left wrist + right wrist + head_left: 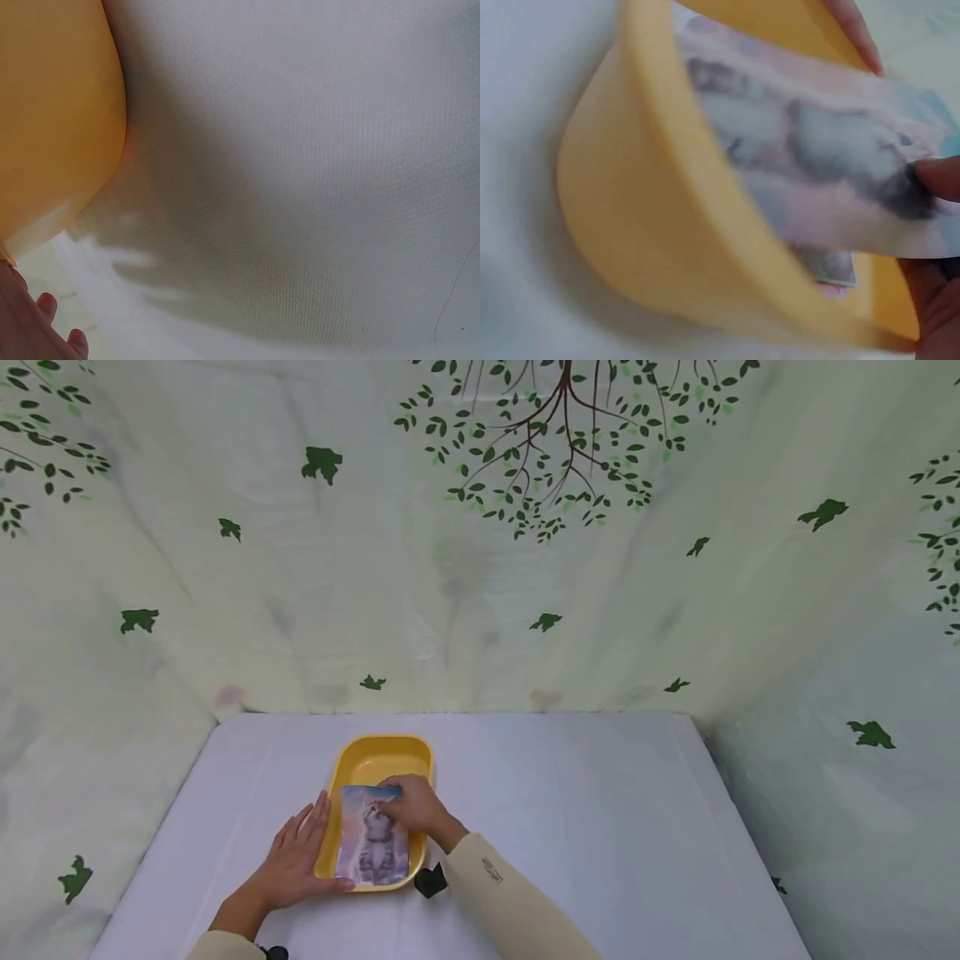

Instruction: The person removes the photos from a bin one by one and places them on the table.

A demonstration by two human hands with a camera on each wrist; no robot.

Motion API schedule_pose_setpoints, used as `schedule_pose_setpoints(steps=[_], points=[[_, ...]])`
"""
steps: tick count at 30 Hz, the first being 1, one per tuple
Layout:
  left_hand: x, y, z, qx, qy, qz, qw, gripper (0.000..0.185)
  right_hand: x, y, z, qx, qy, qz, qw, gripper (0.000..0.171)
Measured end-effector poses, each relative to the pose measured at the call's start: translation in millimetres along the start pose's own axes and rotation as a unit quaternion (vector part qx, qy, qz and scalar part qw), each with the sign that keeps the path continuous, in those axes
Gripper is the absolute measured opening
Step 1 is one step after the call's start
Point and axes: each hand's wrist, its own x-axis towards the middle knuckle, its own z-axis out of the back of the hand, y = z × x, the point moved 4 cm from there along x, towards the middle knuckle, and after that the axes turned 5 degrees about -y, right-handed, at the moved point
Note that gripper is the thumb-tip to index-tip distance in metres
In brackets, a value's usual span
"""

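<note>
Right hand (416, 807) pinches the kitten picture card (372, 846) in its fingers, over the yellow tray (375, 757). Left hand (296, 860), fingers straight, rests against the tray's left rim on the desk (600, 827).

Head camera: looks forward and down from above my arms, taking in the whole desk (570, 793) and the leaf-print backdrop (480, 568). Left wrist camera: pressed close to the desk cloth, yellow tray (52, 120) wall at frame left. Right wrist camera: very near, blurred, facing the tray rim. All three share the tray.
</note>
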Motion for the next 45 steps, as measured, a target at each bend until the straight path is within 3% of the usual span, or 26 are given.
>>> schedule_pose_setpoints(steps=[3,8,12,19,23,26,32,36,45], points=[[0.4,-0.3,1.8,0.005,-0.005,-0.007,1.0,0.13,-3,-5,7,0.017,-0.043,-0.003,0.999,0.018],[0.9,0.5,1.9,0.003,-0.007,-0.004,1.0,0.13,-4,-15,13,0.113,-0.086,-0.015,0.99,0.015],[1.1,2.1,-0.8,-0.007,0.005,0.004,1.0,0.132,-3,-22,18,0.18,-0.104,-0.032,0.978,0.017],[4.5,5.1,1.3,-0.013,-0.013,-0.009,0.9998,0.131,5,-30,40,0.263,-0.156,-0.051,0.951,0.029],[5.5,5.0,-0.1,-0.007,0.002,0.003,1.0,0.133,9,-35,55,0.31,-0.184,-0.049,0.931,0.03],[4.8,4.3,-2.0,-0.003,0.018,0.02,0.9996,0.134,10,-40,71,0.322,-0.199,-0.044,0.924,0.029],[3.7,1.1,-3.9,-0.006,0.044,0.046,0.9979,0.138,8,-64,111,0.292,-0.225,-0.083,0.926,0.027],[3.7,-0.4,-3.3,-0.01,0.047,0.047,0.9977,0.138,4,-84,129,0.277,-0.226,-0.1,0.929,0.027],[3.8,-0.5,-4.1,-0.015,0.045,0.037,0.9982,0.137,0,-121,122,0.218,-0.196,-0.129,0.947,0.028]])
